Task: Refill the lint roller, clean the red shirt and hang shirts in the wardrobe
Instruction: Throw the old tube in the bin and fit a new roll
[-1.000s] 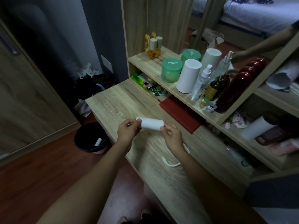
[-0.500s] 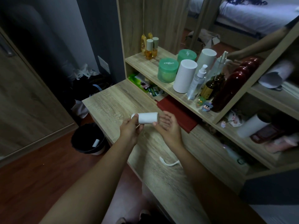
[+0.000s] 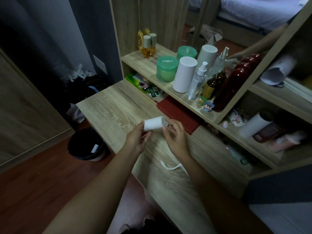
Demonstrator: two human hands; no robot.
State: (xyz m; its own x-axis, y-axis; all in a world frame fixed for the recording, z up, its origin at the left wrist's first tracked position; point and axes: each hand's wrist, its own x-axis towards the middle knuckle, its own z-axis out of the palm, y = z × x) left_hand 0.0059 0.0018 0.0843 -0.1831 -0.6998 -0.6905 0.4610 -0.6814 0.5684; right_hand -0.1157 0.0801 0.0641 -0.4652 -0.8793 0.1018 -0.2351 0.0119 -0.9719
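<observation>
I have the white lint roller refill (image 3: 152, 125) up over the wooden desk (image 3: 109, 112), lying roughly level. My left hand (image 3: 137, 141) is wrapped round its near end, thumb on top and fingers curled underneath. My right hand (image 3: 175, 139) sits at the other end with fingers loosely bent, tips at the plastic end cap; I cannot tell whether they pinch it or only touch. I judge the roll light and fairly stiff, a paper-wound tube that would dent under a hard squeeze. Its outer sheet is likely tacky once peeled, so I'd take it by the ends and keep my palms off the wrap. The white roller handle (image 3: 168, 167) lies on the desk just under my right forearm, thin and probably springy. It is best picked up by its grip while the refill slides onto the bare arm.
</observation>
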